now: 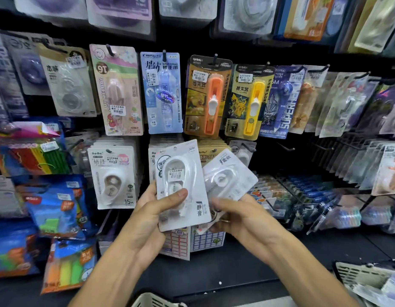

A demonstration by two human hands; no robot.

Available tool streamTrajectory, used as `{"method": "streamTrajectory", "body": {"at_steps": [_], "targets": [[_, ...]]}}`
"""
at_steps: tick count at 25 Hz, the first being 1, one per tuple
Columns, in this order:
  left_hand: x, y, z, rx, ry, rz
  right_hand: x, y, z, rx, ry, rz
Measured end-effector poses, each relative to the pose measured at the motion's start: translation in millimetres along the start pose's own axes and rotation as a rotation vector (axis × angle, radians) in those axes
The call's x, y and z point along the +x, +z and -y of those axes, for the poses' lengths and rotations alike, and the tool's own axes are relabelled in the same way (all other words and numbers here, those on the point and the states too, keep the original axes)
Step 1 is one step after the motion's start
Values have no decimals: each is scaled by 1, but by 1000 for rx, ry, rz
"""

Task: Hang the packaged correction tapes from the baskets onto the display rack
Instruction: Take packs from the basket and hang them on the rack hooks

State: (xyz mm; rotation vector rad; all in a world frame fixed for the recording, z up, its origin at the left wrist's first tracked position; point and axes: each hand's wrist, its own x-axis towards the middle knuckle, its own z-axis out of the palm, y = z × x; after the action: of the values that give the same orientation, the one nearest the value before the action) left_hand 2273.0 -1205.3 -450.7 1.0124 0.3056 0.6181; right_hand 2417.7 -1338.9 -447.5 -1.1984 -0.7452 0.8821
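Observation:
My left hand (152, 209) grips a white packaged correction tape (181, 185) by its lower half, thumb across the blister, card upright in front of the display rack (192, 44). My right hand (234, 214) holds a second white correction tape pack (228, 177), tilted to the right and partly behind the first. Both packs hover before the rack's lower row of hooks, where stacks of similar packs (113, 176) hang. A bare hook (247, 147) sticks out just above the right pack.
The upper row holds hung correction tapes and clip pushers (208, 96). Coloured stationery packs (56, 209) crowd the left. A pale basket rim (152, 301) shows at the bottom edge, and another basket (365, 276) with packs sits at lower right. Wire hooks (347, 145) jut out on the right.

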Motion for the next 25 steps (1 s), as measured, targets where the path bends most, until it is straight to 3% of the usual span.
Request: {"method": "streamTrajectory", "body": {"at_steps": [3, 5, 7, 10, 13, 16, 25], "targets": [[0, -5, -5, 96, 26, 51, 2, -25, 16, 73, -52, -64], [-1, -9, -9, 141, 34, 102, 1, -43, 24, -107, -29, -63], [-2, -10, -10, 165, 29, 110, -2, -59, 23, -320, 109, 43], [0, -6, -7, 126, 34, -3, -7, -75, 16, -448, 216, 90], [5, -5, -5, 75, 74, -158, -3, -81, 14, -104, 126, -251], [6, -3, -6, 28, 82, -198, 1, -83, 11, 200, 77, -589], [4, 6, 1, 78, 74, -194, 8, -61, 6, 235, -25, -853]]}}
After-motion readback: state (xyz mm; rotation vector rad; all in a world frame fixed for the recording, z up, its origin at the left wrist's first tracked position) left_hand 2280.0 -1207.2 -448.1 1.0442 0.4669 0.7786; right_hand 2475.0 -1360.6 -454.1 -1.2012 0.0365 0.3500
